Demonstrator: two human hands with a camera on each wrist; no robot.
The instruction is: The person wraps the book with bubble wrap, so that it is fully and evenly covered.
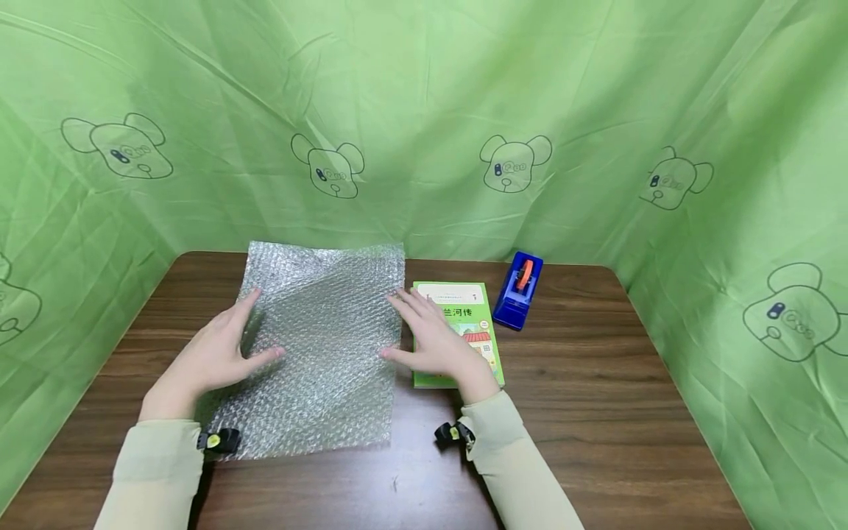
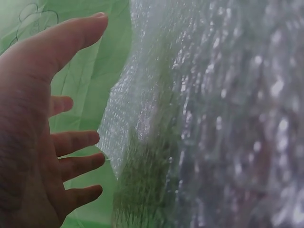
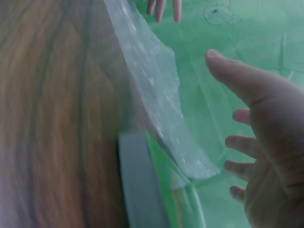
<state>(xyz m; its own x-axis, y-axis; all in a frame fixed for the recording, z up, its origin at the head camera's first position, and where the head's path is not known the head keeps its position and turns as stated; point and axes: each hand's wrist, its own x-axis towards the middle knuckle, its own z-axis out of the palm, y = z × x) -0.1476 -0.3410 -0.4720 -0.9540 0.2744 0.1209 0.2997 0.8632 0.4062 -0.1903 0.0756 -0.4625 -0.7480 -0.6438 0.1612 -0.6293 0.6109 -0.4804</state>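
A sheet of clear bubble wrap (image 1: 324, 331) lies spread on the table's left half. Over its left edge is my left hand (image 1: 221, 350), fingers extended and thumb apart, with nothing in its grasp. My right hand (image 1: 433, 338) hovers by the sheet's right edge with straight, spread fingers, also holding nothing. Beneath the right hand lies a green book (image 1: 464, 294), its cover partly hidden by that hand. In the left wrist view the bubble wrap (image 2: 228, 118) fills the right side, beside the open left hand (image 2: 42, 128). The right wrist view shows the book's edge (image 3: 142, 185) below the right hand (image 3: 266, 142).
A blue tape dispenser (image 1: 518, 294) with an orange roll stands right of the book, near the back of the brown wooden table (image 1: 596, 412). Green cloth (image 1: 424, 88) printed with bear-like heads hangs behind the table and along both sides.
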